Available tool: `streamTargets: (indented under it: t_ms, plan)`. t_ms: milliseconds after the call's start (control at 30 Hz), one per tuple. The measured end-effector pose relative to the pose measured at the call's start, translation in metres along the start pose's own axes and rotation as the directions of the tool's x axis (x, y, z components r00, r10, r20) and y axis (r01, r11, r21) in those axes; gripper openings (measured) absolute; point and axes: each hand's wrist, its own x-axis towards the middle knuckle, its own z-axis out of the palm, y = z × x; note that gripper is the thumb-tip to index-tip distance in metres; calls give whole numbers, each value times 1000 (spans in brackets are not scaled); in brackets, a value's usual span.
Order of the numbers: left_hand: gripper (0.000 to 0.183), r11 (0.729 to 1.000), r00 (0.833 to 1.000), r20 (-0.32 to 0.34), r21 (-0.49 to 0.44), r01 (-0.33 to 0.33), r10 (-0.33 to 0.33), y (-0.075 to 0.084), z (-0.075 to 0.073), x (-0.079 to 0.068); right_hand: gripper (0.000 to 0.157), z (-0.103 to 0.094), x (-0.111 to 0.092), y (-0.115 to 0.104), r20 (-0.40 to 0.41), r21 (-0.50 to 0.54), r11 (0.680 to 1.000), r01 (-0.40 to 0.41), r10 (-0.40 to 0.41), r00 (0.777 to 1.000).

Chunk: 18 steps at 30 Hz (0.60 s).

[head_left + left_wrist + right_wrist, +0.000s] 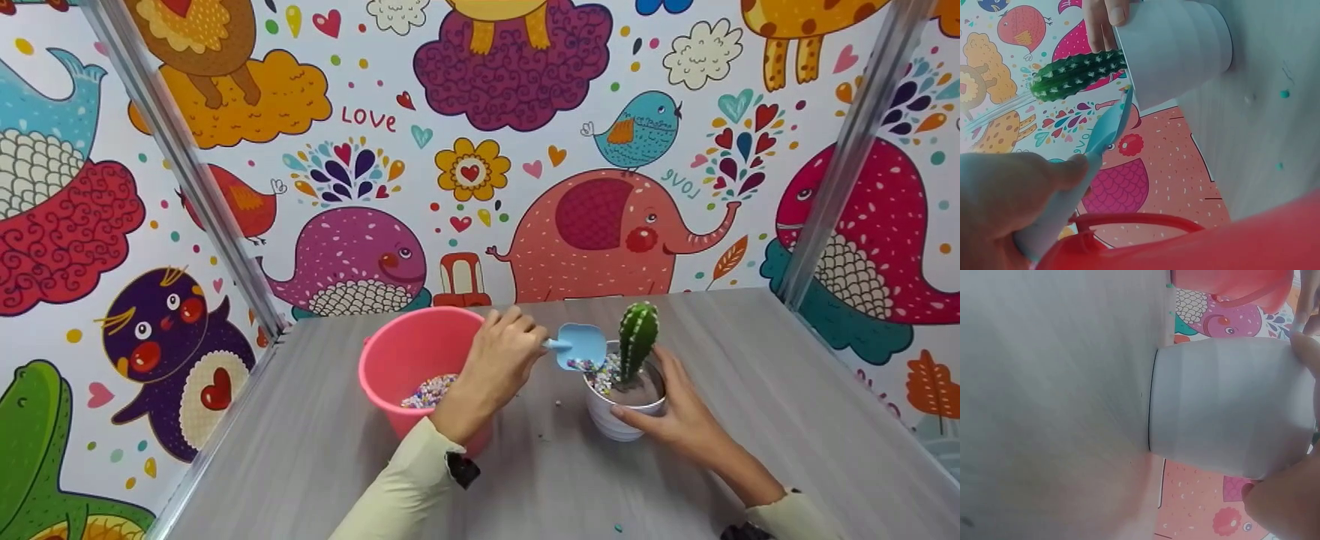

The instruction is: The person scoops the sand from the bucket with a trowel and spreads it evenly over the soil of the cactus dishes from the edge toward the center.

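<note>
My left hand (499,360) grips the handle of a light blue toy shovel (583,343). The shovel's blade tips down at the left rim of a white ribbed flowerpot (616,426), with a few colourful pebbles (581,365) at its lip. A green cactus (638,337) stands upright in the pot, and pebbles cover the left part of the surface around it. My right hand (686,409) holds the pot by its right side, thumb in front and fingers behind. In the right wrist view, the flowerpot (1230,405) stands on the table.
A pink bucket (382,382) with more colourful pebbles (430,391) inside stands left of the pot, partly behind my left forearm. A few stray pebbles lie on the grey wooden table (555,487). A wall with cartoon animals (465,247) closes off the back, with metal posts at both corners.
</note>
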Motion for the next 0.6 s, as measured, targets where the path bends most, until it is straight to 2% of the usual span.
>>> streamTargets:
  t_ms: [267, 600]
  plan:
    - [25, 999, 999, -45, 32, -30, 31, 8, 6, 2, 124, 0, -1, -2, -7, 3, 999, -32, 32, 999]
    - [22, 997, 996, -84, 71, -33, 39, 11, 6, 3, 123, 1, -1, 0, -10, -10, 999, -31, 31, 999]
